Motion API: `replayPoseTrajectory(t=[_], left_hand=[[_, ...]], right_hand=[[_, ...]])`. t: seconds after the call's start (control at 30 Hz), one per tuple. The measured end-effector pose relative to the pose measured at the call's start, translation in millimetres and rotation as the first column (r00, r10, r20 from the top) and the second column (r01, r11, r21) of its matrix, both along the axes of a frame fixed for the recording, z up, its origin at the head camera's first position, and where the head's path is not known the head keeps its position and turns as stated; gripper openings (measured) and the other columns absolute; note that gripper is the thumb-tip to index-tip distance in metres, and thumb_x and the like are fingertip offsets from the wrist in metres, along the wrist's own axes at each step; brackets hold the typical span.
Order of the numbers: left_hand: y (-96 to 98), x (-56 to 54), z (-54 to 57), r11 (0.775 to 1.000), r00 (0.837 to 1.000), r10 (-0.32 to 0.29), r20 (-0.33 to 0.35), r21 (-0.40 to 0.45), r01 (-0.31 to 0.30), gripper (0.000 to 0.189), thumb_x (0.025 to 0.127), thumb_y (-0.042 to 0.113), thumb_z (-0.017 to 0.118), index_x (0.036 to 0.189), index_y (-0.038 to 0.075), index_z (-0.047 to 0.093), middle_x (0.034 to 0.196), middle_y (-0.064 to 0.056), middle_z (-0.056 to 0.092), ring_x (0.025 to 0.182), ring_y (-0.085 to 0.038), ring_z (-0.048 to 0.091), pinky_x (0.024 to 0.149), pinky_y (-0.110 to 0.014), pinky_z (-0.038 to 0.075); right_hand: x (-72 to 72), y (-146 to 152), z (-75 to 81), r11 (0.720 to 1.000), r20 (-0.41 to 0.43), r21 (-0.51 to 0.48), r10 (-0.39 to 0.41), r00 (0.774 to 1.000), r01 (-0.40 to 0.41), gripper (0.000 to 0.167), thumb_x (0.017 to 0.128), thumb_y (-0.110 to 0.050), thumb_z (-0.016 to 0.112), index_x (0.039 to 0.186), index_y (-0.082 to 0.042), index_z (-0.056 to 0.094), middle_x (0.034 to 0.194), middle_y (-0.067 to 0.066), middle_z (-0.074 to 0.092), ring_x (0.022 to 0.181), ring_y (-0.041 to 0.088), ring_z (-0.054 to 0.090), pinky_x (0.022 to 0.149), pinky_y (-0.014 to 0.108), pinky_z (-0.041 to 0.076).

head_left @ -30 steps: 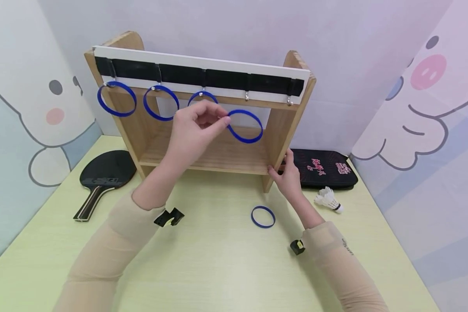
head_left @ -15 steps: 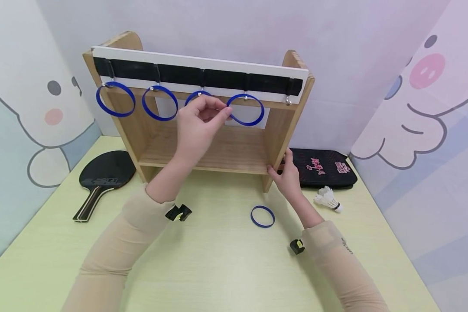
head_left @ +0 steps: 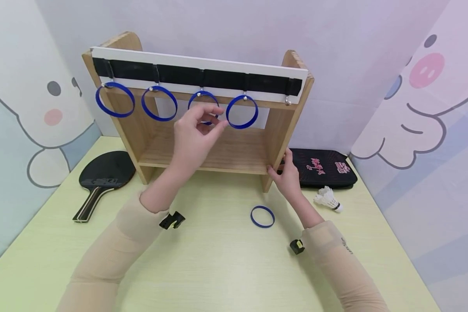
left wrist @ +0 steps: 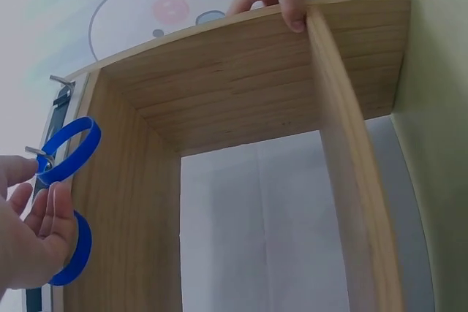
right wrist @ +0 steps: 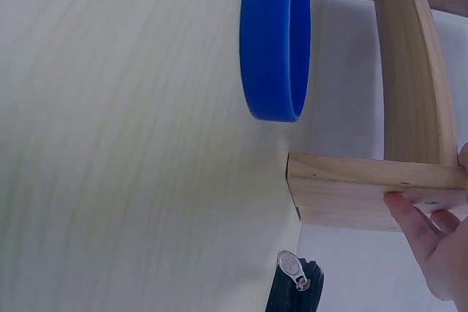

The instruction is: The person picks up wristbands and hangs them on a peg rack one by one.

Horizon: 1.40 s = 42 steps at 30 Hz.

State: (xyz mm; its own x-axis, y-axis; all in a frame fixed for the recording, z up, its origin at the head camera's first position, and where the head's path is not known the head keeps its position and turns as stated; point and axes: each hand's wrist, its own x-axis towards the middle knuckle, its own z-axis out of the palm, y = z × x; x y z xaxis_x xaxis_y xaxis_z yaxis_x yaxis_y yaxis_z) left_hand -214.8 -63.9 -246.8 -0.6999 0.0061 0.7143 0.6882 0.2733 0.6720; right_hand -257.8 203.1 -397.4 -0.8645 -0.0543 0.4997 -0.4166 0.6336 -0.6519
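Observation:
A blue wristband (head_left: 239, 126) hangs on the fourth hook of the black-and-white hook rail (head_left: 226, 80). My left hand (head_left: 196, 132) is right at its left edge, thumb and forefinger apart. In the left wrist view this wristband (left wrist: 86, 147) loops over a metal hook, fingers just beside it. Three hooks to the left carry blue wristbands too; the hand partly hides the third wristband (head_left: 204, 93). My right hand (head_left: 287, 177) grips the right side panel of the wooden shelf (head_left: 282, 130) low down, thumb in front, fingers outside.
A bare hook (head_left: 287, 101) sits at the rail's right end. Another blue wristband (head_left: 252, 217) lies on the table (head_left: 218, 268). A table tennis bat (head_left: 105, 173) lies at left. Behind the right hand are a black case (head_left: 323, 169) and a shuttlecock (head_left: 328, 199).
My left hand raised the wristband to the fourth hook, then let go and drew slightly back left and down. The wristband now hangs there. My right hand stayed on the shelf.

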Motion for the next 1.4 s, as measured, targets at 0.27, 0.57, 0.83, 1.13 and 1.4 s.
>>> replayPoseTrajectory(t=[0.27, 0.57, 0.83, 1.13, 1.4], left_hand=[[1.2, 7.8, -27.2, 0.988, 0.998, -0.054, -0.03, -0.145, 0.049, 0.021, 0.084, 0.01, 0.071, 0.103, 0.003, 0.065, 0.096, -0.004, 0.067, 0.081, -0.011, 0.061, 0.068, -0.023, 0.052], [10.7, 10.4, -66.0, 0.927, 0.989, -0.108, 0.101, -0.35, 0.137, 0.026, 0.081, 0.008, 0.074, 0.105, 0.005, 0.066, 0.097, -0.007, 0.068, 0.083, -0.016, 0.061, 0.066, -0.024, 0.053], [19.6, 8.3, -110.2, 0.841, 0.967, -0.125, 0.221, -0.493, 0.221, 0.033, 0.081, 0.014, 0.074, 0.112, 0.005, 0.065, 0.1, -0.005, 0.068, 0.092, -0.019, 0.062, 0.078, -0.028, 0.053], [26.9, 3.3, -150.5, 0.715, 0.918, -0.152, 0.367, -0.6, 0.358, 0.039, 0.081, 0.018, 0.075, 0.117, 0.01, 0.064, 0.103, -0.005, 0.067, 0.101, -0.02, 0.059, 0.09, -0.035, 0.048], [31.8, -4.6, -171.0, 0.552, 0.862, -0.237, 0.448, -0.668, 0.499, 0.043, 0.08, 0.02, 0.076, 0.12, 0.013, 0.062, 0.109, -0.002, 0.065, 0.106, -0.019, 0.055, 0.1, -0.041, 0.039]], right_hand=[[-0.1, 0.7, 0.2, 1.0, 0.01, -0.001, 0.0, 1.0, 0.0, 0.07, 0.087, -0.012, 0.065, 0.143, -0.018, 0.024, 0.124, 0.021, 0.054, 0.087, 0.035, 0.066, 0.063, 0.047, 0.055], [-0.4, 0.7, -0.9, 1.0, 0.006, -0.004, -0.001, 1.0, 0.001, 0.07, 0.087, -0.012, 0.065, 0.143, -0.019, 0.024, 0.123, 0.02, 0.054, 0.086, 0.035, 0.066, 0.062, 0.047, 0.056], [-0.7, 0.6, -1.3, 1.0, 0.009, -0.002, -0.001, 1.0, 0.001, 0.071, 0.087, -0.011, 0.065, 0.144, -0.019, 0.023, 0.124, 0.02, 0.054, 0.087, 0.035, 0.066, 0.061, 0.046, 0.056], [-0.2, 0.0, 0.0, 1.0, 0.019, -0.006, 0.003, 1.0, -0.003, 0.07, 0.087, -0.011, 0.065, 0.143, -0.019, 0.023, 0.125, 0.021, 0.053, 0.088, 0.036, 0.066, 0.063, 0.047, 0.056], [-0.1, 0.3, -1.0, 1.0, 0.008, 0.004, 0.004, 1.0, -0.004, 0.071, 0.087, -0.011, 0.065, 0.144, -0.019, 0.022, 0.125, 0.02, 0.053, 0.088, 0.035, 0.065, 0.062, 0.046, 0.056]])
